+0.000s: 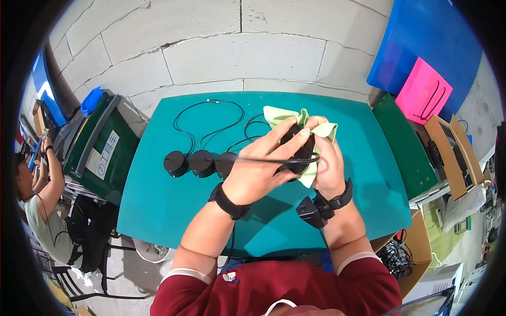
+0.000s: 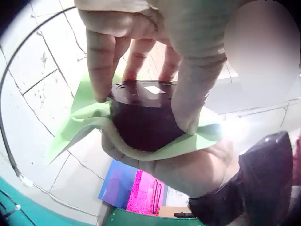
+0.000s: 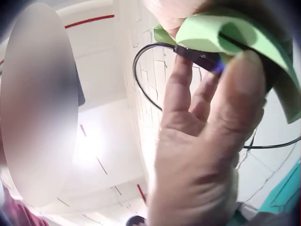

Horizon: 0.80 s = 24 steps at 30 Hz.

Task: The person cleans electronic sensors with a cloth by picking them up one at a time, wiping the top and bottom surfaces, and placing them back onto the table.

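Above the table, my left hand point(image 1: 253, 171) grips a black round puck-like device point(image 1: 301, 143) from the left, thumb and fingers on its sides. In the left wrist view the device point(image 2: 143, 120) shows a flat top with a small white label. A light green cloth point(image 1: 279, 115) wraps around its underside and stands out in folds. Holding the cloth against the device from the other side is my right hand point(image 1: 329, 166). A black cable point(image 1: 274, 160) runs across in front of my left hand. The right wrist view shows the cloth point(image 3: 207, 33) partly covering the device.
Several similar black round devices point(image 1: 175, 164) stand in a row on the green table point(image 1: 174, 210), their cables point(image 1: 232, 102) looped behind. A brick wall rises at the back. Cardboard boxes point(image 1: 445, 152) and a pink bag point(image 1: 424, 92) are right. Another person point(image 1: 47, 195) sits left, by a green cabinet point(image 1: 103, 152).
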{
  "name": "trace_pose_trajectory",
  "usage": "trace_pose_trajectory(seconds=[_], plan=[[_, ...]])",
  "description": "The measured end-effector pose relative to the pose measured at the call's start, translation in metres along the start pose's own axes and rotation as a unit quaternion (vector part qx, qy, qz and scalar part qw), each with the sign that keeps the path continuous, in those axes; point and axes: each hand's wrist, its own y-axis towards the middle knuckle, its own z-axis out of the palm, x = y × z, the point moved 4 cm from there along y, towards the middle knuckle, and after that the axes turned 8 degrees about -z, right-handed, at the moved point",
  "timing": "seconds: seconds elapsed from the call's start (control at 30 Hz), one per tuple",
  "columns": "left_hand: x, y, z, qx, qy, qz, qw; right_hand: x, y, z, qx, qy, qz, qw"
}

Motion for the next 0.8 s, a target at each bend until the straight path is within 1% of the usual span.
trace_pose_trajectory(seconds=[0.03, 0.07, 0.13, 0.17, 0.2, 0.23, 0.27, 0.3, 0.33, 0.37, 0.4, 0.47, 0.53, 0.6, 0.63, 0.67, 0.7, 0.73, 0.77, 0.8], plan=[[0.003, -0.002, 0.002, 0.020, -0.019, -0.031, 0.999, 0.002, -0.001, 0.001, -0.008, -0.059, -0.042, 0.997], [0.002, -0.002, 0.002, 0.018, -0.019, -0.031, 0.999, 0.006, -0.001, 0.001, -0.015, -0.118, -0.083, 0.989], [0.004, -0.002, 0.003, 0.034, -0.079, -0.096, 0.992, 0.001, -0.001, -0.004, -0.004, -0.135, -0.085, 0.987], [0.006, -0.003, 0.004, 0.048, -0.091, -0.119, 0.988, 0.001, -0.001, -0.002, 0.003, -0.188, -0.118, 0.975], [0.009, -0.005, 0.006, 0.047, -0.091, -0.119, 0.988, 0.002, -0.001, 0.000, 0.009, -0.241, -0.151, 0.959], [0.017, -0.008, 0.010, 0.039, -0.204, -0.157, 0.965, 0.004, -0.002, 0.003, 0.020, -0.277, -0.165, 0.946], [0.022, -0.010, 0.013, 0.031, -0.315, -0.193, 0.929, 0.003, -0.001, 0.005, 0.020, -0.277, -0.165, 0.946], [0.021, -0.008, 0.013, 0.030, -0.363, -0.201, 0.909, 0.006, -0.001, 0.009, 0.039, -0.347, -0.220, 0.911], [0.021, -0.008, 0.011, 0.029, -0.363, -0.201, 0.909, 0.009, -0.003, 0.014, 0.058, -0.413, -0.272, 0.867], [0.024, -0.010, 0.010, 0.037, -0.418, -0.244, 0.874, 0.011, -0.005, 0.017, 0.074, -0.458, -0.272, 0.843], [0.027, -0.011, 0.011, 0.045, -0.471, -0.284, 0.834, 0.013, -0.004, 0.020, 0.076, -0.458, -0.271, 0.843], [0.031, -0.010, 0.011, 0.040, -0.463, -0.284, 0.839, 0.015, -0.003, 0.034, 0.127, -0.548, -0.321, 0.762], [0.037, -0.012, 0.011, 0.017, -0.583, -0.325, 0.745, 0.018, -0.005, 0.040, 0.132, -0.561, -0.314, 0.754], [0.038, -0.006, 0.008, -0.015, -0.645, -0.326, 0.691, 0.018, -0.007, 0.044, 0.209, -0.633, -0.262, 0.698], [0.042, -0.005, 0.007, -0.017, -0.659, -0.356, 0.663, 0.020, -0.005, 0.043, 0.245, -0.614, -0.289, 0.692], [0.046, -0.006, 0.004, -0.018, -0.671, -0.386, 0.633, 0.021, -0.008, 0.036, 0.249, -0.612, -0.291, 0.693], [0.062, -0.010, 0.008, 0.012, -0.702, -0.359, 0.616, 0.020, -0.009, 0.019, 0.171, -0.434, -0.170, 0.868], [0.068, -0.013, 0.008, 0.035, -0.755, -0.332, 0.565, 0.013, -0.008, 0.008, 0.080, -0.220, -0.033, 0.972], [0.072, -0.013, 0.008, 0.055, -0.773, -0.315, 0.548, 0.017, -0.002, 0.009, 0.036, -0.114, -0.081, 0.990], [0.070, -0.011, 0.007, 0.076, -0.790, -0.297, 0.531, 0.023, 0.002, 0.007, 0.021, -0.037, -0.109, 0.993]])
